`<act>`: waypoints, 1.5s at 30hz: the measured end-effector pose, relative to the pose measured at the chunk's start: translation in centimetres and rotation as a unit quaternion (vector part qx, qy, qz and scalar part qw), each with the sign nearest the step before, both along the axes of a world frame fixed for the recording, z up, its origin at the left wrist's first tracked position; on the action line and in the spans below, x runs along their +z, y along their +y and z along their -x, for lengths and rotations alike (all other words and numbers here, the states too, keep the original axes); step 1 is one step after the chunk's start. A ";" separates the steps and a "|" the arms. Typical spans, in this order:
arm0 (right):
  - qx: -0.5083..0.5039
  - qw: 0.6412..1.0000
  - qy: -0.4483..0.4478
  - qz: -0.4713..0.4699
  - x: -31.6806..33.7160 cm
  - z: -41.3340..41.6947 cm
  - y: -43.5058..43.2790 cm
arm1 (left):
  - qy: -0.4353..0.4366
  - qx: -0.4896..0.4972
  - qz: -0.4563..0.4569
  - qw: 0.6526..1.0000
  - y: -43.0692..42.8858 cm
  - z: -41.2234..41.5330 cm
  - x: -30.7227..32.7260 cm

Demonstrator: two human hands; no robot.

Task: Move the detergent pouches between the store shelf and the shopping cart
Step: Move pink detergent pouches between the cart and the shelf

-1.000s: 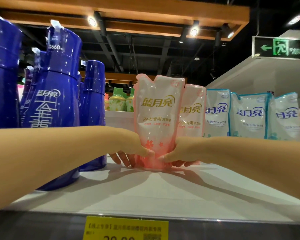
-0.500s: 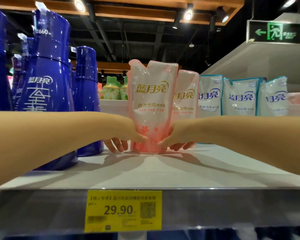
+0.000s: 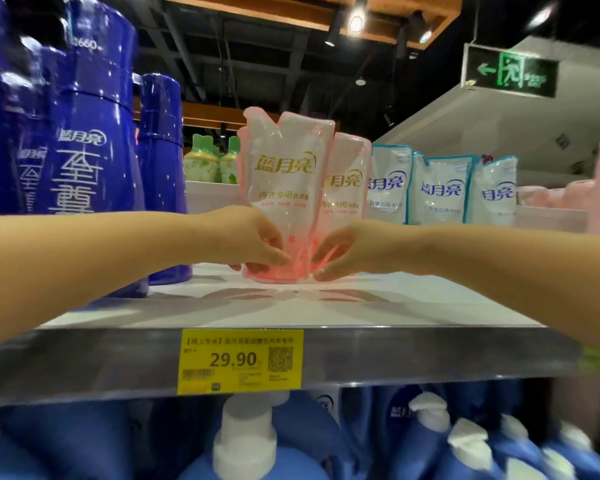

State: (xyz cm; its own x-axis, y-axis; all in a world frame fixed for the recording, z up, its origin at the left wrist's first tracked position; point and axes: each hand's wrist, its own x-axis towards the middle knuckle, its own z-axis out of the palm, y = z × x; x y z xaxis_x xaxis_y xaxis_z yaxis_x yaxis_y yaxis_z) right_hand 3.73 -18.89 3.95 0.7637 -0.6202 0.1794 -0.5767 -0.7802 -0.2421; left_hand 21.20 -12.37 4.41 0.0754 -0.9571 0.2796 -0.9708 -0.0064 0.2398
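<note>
— A shop, is it?
— Looks so from here: a yellow price tag [image 3: 239,362] (29.90, with a QR code) on the shelf [image 3: 430,355] edge, rows of identical blue bottles [image 3: 94,133], matching detergent pouches [image 3: 442,188] lined up, and a green exit sign [image 3: 510,71] overhead.

— What is on the white shelf [image 3: 413,306]?
— Big blue bottles [image 3: 94,161] stand on the left. A pink pouch [image 3: 284,174] stands up in the middle. A second pink pouch [image 3: 349,181] is just behind it, on the right.
— And further right?
— Three blue-and-white pouches [image 3: 440,188] in a row near the back. Their bottoms are hidden.
— What is that yellow thing?
— A price tag [image 3: 239,362] on the shelf's grey front edge.
</note>
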 end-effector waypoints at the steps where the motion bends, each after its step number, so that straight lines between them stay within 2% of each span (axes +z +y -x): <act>1: -0.002 1.000 -0.011 -0.001 0.3 0.3 0.4 | -0.004 -0.001 -0.002 1.000 0.3 0.3 0.0; 4: -0.025 0.999 -0.040 -0.011 0.4 2.5 1.8 | 0.003 0.006 0.017 1.000 1.7 1.7 0.5; 7: -0.023 0.996 -0.080 0.018 0.6 4.8 3.7 | 0.023 -0.003 0.058 0.998 3.8 4.5 1.2; 12: -0.011 0.988 -0.140 0.064 0.9 12.3 9.1 | 0.056 -0.056 0.118 0.990 8.5 13.3 1.1; 17: -0.028 0.980 -0.188 0.064 0.0 23.2 13.3 | 0.114 -0.138 0.125 0.976 10.8 24.3 -0.2; 20: -0.070 0.972 -0.217 0.051 -1.6 30.5 15.0 | 0.142 -0.202 0.125 0.961 10.8 31.5 -1.5; 25: -0.176 0.954 -0.236 0.052 -4.0 43.5 17.9 | 0.128 -0.303 0.116 0.937 9.6 44.2 -3.6; 28: -0.251 0.935 -0.237 0.087 -6.2 51.2 19.3 | 0.147 -0.385 0.104 0.905 8.9 52.2 -5.7; 32: -0.355 0.893 -0.255 0.111 -10.5 61.0 20.6 | 0.173 -0.473 0.116 0.856 7.4 63.2 -9.9; 35: -0.443 0.850 -0.258 0.121 -14.1 68.1 21.1 | 0.223 -0.509 0.102 0.825 5.6 71.9 -13.7; 41: -0.636 0.722 -0.240 0.129 -23.0 83.0 21.9 | 0.317 -0.567 0.011 0.760 2.6 90.0 -22.7; 45: -0.726 0.632 -0.262 0.062 -29.6 91.0 21.8 | 0.321 -0.565 -0.062 0.758 0.9 99.2 -28.9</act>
State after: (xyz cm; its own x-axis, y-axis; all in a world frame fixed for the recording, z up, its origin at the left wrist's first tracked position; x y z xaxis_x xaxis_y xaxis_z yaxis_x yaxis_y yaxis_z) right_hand -87.24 2.94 -25.61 -0.7803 -0.5557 0.2871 -0.5723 0.4492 -0.6861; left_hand -78.02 -11.48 -24.48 -0.7300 -0.5273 0.4348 -0.0570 0.6810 0.7301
